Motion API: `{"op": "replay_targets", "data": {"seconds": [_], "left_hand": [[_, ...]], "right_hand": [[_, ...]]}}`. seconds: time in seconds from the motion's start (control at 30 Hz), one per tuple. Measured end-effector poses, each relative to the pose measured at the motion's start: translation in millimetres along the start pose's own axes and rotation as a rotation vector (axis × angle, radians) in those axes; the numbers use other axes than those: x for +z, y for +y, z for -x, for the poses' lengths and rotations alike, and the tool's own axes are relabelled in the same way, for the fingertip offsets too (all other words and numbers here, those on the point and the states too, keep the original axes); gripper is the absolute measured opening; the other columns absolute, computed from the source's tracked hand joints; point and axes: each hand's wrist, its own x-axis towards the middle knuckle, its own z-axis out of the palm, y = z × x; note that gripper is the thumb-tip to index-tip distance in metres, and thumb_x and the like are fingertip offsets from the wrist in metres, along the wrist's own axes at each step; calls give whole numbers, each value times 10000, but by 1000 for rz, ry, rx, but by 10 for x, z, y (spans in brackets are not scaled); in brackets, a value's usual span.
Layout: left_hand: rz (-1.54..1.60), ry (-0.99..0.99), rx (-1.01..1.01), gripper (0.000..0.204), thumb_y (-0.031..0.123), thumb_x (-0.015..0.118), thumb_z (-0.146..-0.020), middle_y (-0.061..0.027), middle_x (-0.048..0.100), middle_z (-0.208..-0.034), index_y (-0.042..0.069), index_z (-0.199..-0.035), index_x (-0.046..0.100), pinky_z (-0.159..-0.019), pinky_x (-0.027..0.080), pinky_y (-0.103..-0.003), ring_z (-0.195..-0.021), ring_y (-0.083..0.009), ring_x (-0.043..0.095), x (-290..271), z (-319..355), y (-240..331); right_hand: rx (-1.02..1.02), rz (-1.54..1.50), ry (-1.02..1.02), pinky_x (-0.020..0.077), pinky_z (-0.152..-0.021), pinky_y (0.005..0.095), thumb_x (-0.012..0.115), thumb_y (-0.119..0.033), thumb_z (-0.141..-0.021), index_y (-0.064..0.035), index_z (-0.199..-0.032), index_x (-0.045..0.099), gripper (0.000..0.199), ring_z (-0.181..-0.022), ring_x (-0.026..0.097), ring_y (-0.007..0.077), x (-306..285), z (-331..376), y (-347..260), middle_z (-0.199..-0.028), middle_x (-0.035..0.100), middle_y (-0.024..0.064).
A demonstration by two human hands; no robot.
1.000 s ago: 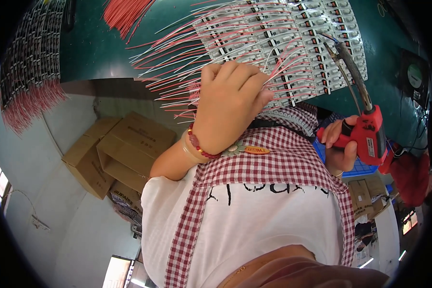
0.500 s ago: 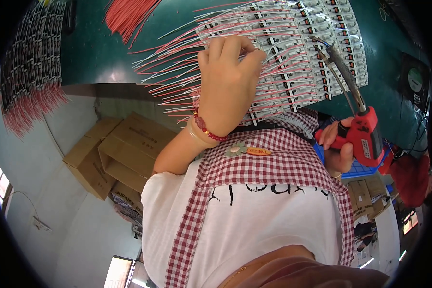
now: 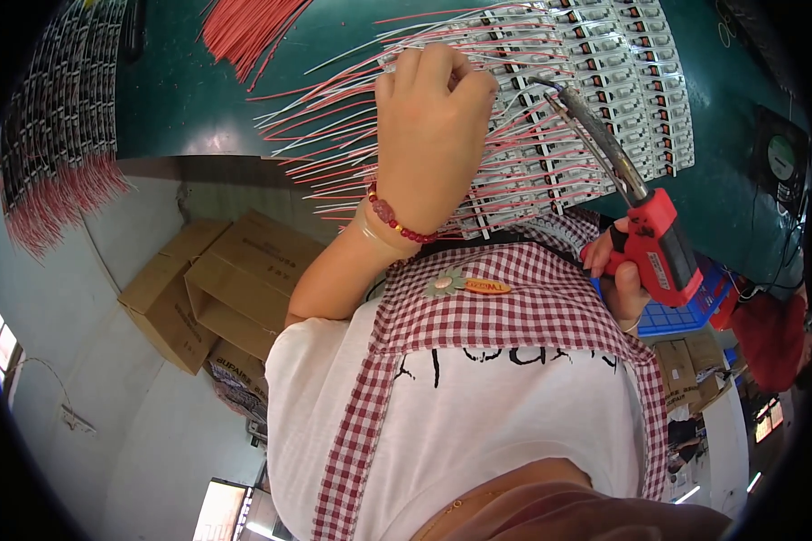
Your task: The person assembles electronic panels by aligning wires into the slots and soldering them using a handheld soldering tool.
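My right hand (image 3: 618, 270) grips a red-handled soldering gun (image 3: 663, 243). Its metal barrel slants up and left, with the dark bent tip over a sheet of small white circuit boards (image 3: 604, 108). Beside the tip, my left hand (image 3: 433, 117) hovers over the boards' left part, fingers curled and pinched together. Whatever lies between those fingertips is hidden by the hand. Red and white wires (image 3: 325, 126) fan out leftward from the boards, passing beneath my left hand. I cannot tell whether the tip touches a board.
On the green table (image 3: 180, 108) lies a bundle of red wires (image 3: 248, 32). More wired dark strips (image 3: 63, 99) hang at the far left. A round-faced black device (image 3: 779, 158) sits at the right. Cardboard boxes (image 3: 244, 270) and a blue crate (image 3: 677, 316) stand below table level.
The soldering gun in my right hand has moved left, bringing its tip closer to my left hand. My left hand has shifted slightly farther up the boards, still pinched.
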Motion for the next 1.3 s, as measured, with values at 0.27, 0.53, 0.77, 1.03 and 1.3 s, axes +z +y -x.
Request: {"op": "replay_targets", "data": {"seconds": [0.27, 0.53, 0.77, 1.03, 1.3], "left_hand": [[-179, -52, 271, 197, 101, 664, -760, -18, 588, -937, 116, -950, 713, -816, 417, -372, -906, -200, 568, -126, 3, -151], [-351, -262, 488, 301, 88, 627, -750, -8, 599, -985, 97, -1043, 692, -829, 447, -360, -912, -184, 585, -302, -133, -210], [-286, -331, 643, 269, 96, 628, -755, -16, 598, -999, 84, -1024, 644, -835, 456, -344, -912, -190, 588, -383, -245, -327], [-46, -150, 412, 171, 79, 716, -729, -1, 611, -875, 113, -868, 621, -741, 417, -356, -850, -195, 585, -576, -246, -349], [-175, 104, -11, 78, 143, 749, -848, -27, 669, -803, 100, -799, 705, -669, 440, -352, -756, -231, 607, -855, -46, -667]], "right_hand": [[-64, 26, 73, 447, -576, 307, 654, -477, -917, 25, -1257, 457, 638, -575, 500, 146, 12, -60, -48, -685, 531, 75], [-81, 13, 70, 443, -559, 305, 645, -469, -923, 29, -1248, 459, 623, -564, 495, 141, -10, -70, -33, -682, 529, 70], [-102, -14, 96, 444, -549, 300, 627, -473, -933, 27, -1250, 452, 618, -561, 487, 137, -39, -50, -4, -686, 522, 73], [-127, -32, 88, 442, -532, 290, 599, -448, -948, 32, -1243, 446, 583, -551, 487, 133, -37, -63, -1, -684, 521, 74], [-158, -21, 83, 428, -509, 273, 559, -435, -964, 41, -1246, 441, 565, -521, 467, 127, -36, -154, -27, -650, 509, 67]]}}
